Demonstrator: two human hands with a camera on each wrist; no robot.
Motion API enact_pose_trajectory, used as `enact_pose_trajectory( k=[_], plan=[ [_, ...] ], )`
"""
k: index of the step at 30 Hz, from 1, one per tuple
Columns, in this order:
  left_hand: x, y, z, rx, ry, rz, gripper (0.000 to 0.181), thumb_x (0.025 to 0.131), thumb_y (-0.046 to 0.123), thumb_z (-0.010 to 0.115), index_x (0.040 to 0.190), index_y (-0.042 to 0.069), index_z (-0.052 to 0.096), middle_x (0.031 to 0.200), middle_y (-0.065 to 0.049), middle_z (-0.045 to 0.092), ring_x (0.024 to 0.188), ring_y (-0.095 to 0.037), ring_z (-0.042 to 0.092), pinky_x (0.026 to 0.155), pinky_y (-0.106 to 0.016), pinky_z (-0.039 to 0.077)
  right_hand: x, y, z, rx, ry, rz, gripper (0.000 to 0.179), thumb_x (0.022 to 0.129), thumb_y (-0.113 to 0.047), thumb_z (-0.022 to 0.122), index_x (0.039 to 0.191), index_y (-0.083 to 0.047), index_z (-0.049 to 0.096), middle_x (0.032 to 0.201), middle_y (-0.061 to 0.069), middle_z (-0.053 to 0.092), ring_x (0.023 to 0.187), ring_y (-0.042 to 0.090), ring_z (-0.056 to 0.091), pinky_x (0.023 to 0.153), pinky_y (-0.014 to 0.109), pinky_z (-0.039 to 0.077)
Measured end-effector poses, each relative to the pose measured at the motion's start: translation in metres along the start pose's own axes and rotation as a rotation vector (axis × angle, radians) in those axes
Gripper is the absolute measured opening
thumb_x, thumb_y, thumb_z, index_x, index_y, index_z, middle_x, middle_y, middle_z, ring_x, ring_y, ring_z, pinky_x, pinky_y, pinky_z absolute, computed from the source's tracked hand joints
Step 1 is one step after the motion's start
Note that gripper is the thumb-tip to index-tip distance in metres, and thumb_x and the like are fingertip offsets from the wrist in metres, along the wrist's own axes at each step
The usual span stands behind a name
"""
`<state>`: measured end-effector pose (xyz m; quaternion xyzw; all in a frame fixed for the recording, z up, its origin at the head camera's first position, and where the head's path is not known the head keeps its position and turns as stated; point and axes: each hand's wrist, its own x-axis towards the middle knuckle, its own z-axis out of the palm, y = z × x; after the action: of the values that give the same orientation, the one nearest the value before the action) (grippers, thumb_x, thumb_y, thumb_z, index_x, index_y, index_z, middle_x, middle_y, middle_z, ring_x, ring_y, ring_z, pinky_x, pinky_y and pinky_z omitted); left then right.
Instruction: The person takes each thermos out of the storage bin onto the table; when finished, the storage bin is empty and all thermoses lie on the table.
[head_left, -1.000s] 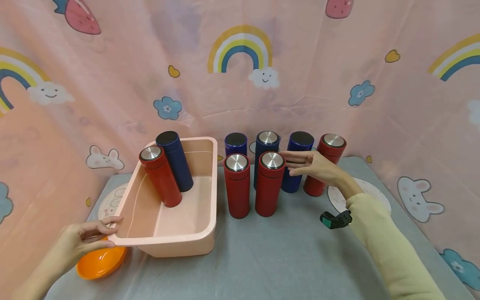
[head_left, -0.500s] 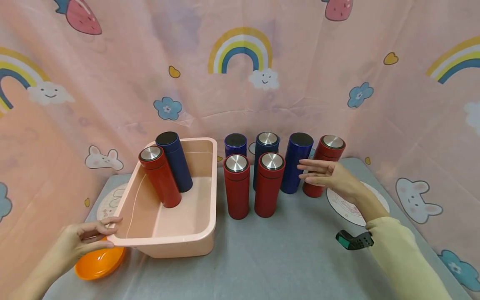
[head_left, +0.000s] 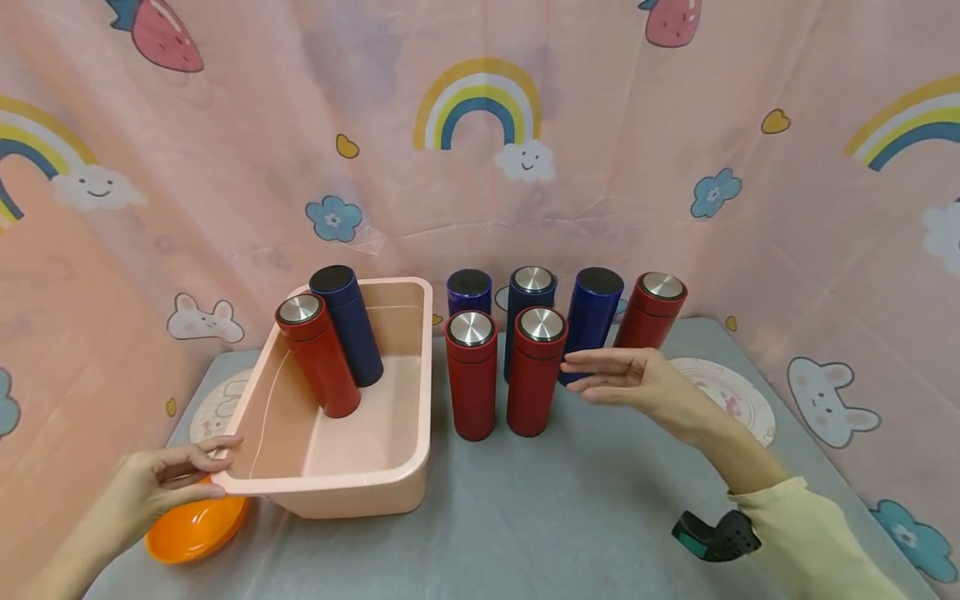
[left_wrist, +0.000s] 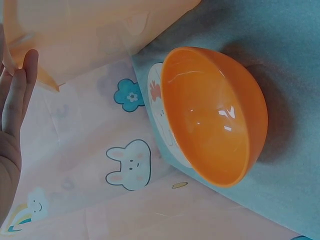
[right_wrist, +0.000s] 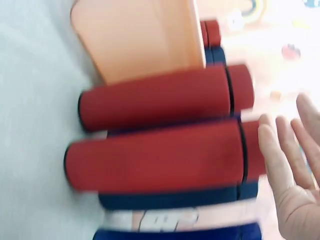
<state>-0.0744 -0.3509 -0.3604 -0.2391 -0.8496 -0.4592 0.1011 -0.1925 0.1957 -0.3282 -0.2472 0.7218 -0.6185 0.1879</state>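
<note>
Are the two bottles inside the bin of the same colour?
No, the bin holds one red bottle and one dark blue bottle.

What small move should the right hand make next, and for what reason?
Perhaps bring the right hand against the front red bottle nearest its fingertips: that hand holds nothing, while the left hand holds the pink bin, whose floor has free space.

peachy-pink rectangular plastic tub point(head_left: 337, 483), red cylindrical flasks point(head_left: 537, 383) all silver-topped! here's navy cylindrical flask point(head_left: 354, 329) capped black, second navy cylinder point(head_left: 528, 298) capped silver, two brighter blue cylindrical flasks point(head_left: 592, 312) black-topped; glossy round bowl point(left_wrist: 215, 120) blazing orange, tabletop point(head_left: 562, 517) grey, sleeve point(head_left: 817, 533) pale yellow, pink fabric curtain point(head_left: 622, 108) bursting with rainbows, blue flowers, white bunnies!
</note>
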Motion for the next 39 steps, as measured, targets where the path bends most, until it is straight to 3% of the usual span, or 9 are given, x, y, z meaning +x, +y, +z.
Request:
enact_pose_trajectory(
  k=[8, 20, 25, 31, 39],
  plan=[
    [-0.005, 0.001, -0.003, 0.07, 0.019, -0.026, 0.035, 0.06, -0.02, 0.078, 0.083, 0.005, 0.071, 0.112, 0.02, 0.065, 0.101, 0.012, 0.058, 0.069, -0.01, 0.053, 0.024, -0.012, 0.042, 0.089, -0.062, -0.008, 0.047, 0.089, -0.003, 0.067, 0.133, 0.006, 0.051, 0.13, 0.021, 0.057, 0.106, 0.021, 0.065, 0.092, 0.034, 0.053],
    [0.003, 0.003, -0.006, 0.143, -0.007, 0.024, 0.036, 0.057, -0.014, 0.082, 0.085, 0.006, 0.073, 0.109, 0.017, 0.067, 0.096, 0.011, 0.06, 0.069, -0.009, 0.053, 0.072, -0.034, 0.093, 0.145, -0.089, -0.074, 0.048, 0.085, 0.0, 0.07, 0.13, 0.003, 0.055, 0.129, 0.021, 0.057, 0.108, 0.028, 0.064, 0.09, 0.038, 0.054],
    [0.005, 0.005, -0.005, 0.176, -0.013, 0.008, 0.033, 0.058, -0.01, 0.083, 0.086, 0.006, 0.073, 0.109, 0.017, 0.066, 0.094, 0.011, 0.061, 0.067, -0.01, 0.053, 0.099, -0.042, 0.113, 0.126, -0.079, -0.091, 0.044, 0.085, 0.004, 0.068, 0.128, 0.003, 0.057, 0.126, 0.017, 0.061, 0.106, 0.027, 0.065, 0.09, 0.038, 0.054],
    [0.006, 0.007, -0.004, 0.169, 0.001, -0.022, 0.033, 0.059, -0.011, 0.083, 0.087, 0.002, 0.073, 0.108, 0.018, 0.066, 0.09, 0.01, 0.062, 0.067, -0.011, 0.054, 0.132, -0.049, 0.138, 0.18, -0.074, -0.083, 0.044, 0.086, 0.004, 0.067, 0.129, 0.003, 0.056, 0.128, 0.019, 0.059, 0.109, 0.024, 0.064, 0.09, 0.037, 0.054],
    [0.005, 0.008, -0.003, 0.198, 0.011, -0.037, 0.031, 0.06, -0.006, 0.084, 0.086, 0.006, 0.073, 0.106, 0.017, 0.067, 0.089, 0.01, 0.062, 0.068, -0.01, 0.053, 0.175, -0.046, 0.172, 0.224, -0.005, -0.079, 0.041, 0.089, 0.001, 0.065, 0.129, 0.001, 0.057, 0.128, 0.016, 0.06, 0.113, 0.024, 0.061, 0.095, 0.038, 0.051]
  ],
)
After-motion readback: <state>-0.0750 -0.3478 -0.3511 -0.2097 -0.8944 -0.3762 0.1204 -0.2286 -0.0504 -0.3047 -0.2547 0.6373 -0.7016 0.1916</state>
